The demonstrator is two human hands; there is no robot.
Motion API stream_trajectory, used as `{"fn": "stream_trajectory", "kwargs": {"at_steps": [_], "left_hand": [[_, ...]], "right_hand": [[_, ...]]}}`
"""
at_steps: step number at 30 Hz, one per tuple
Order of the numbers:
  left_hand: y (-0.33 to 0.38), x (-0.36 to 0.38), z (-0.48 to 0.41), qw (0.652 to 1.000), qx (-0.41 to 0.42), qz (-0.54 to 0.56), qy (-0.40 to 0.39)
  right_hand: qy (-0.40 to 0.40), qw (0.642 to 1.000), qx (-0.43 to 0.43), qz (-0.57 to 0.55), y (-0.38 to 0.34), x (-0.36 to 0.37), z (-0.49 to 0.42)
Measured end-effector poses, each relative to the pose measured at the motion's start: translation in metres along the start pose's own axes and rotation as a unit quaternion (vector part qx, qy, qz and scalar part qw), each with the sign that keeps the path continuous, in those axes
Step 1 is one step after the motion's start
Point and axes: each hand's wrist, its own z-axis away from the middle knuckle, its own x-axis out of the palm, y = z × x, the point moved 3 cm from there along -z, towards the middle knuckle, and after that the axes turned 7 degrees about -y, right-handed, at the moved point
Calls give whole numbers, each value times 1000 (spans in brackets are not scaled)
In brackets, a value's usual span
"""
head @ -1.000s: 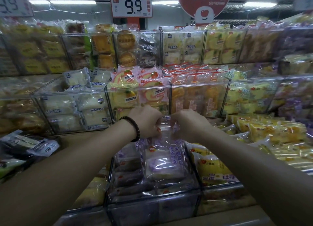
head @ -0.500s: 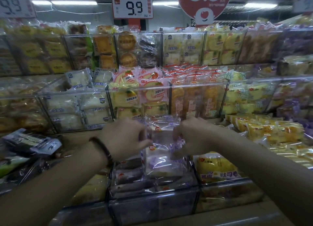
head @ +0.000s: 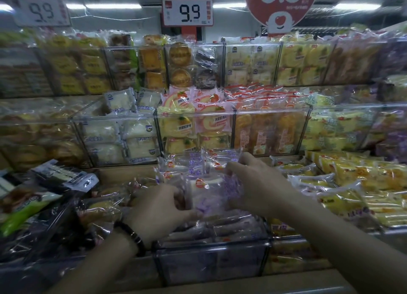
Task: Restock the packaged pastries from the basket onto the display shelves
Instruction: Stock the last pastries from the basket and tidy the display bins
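Observation:
Both hands grip clear-wrapped purple pastry packs point(head: 203, 179) standing over the clear bin point(head: 211, 258) in the lowest display row. My left hand point(head: 158, 207), with a dark bead bracelet on its wrist, holds the packs' lower left side. On their right side my right hand point(head: 253, 183) pinches the wrapper. More purple packs point(head: 220, 227) lie flat in the bin below. No basket is in view.
Clear acrylic bins of wrapped cakes fill the middle shelf point(head: 193, 126) and top shelf point(head: 198, 62). Yellow bread packs point(head: 352, 188) pile up at the right. Dark and green packs point(head: 44, 188) lie at the left. Price signs reading 9.9 point(head: 187, 12) hang above.
My left hand has slid down and toward me along the packs' left side. The right hand stays on the right side. The packs have risen more upright above the bin.

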Motion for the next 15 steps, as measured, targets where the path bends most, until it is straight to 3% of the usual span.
{"fn": "stream_trajectory", "kwargs": {"at_steps": [5, 15], "left_hand": [[-36, -22, -4, 998, -40, 4, 40], [-68, -6, -22, 996, -67, 50, -5]], "right_hand": [[73, 997, -21, -23, -40, 18, -22], [59, 997, 3, -54, -50, 53, -43]]}}
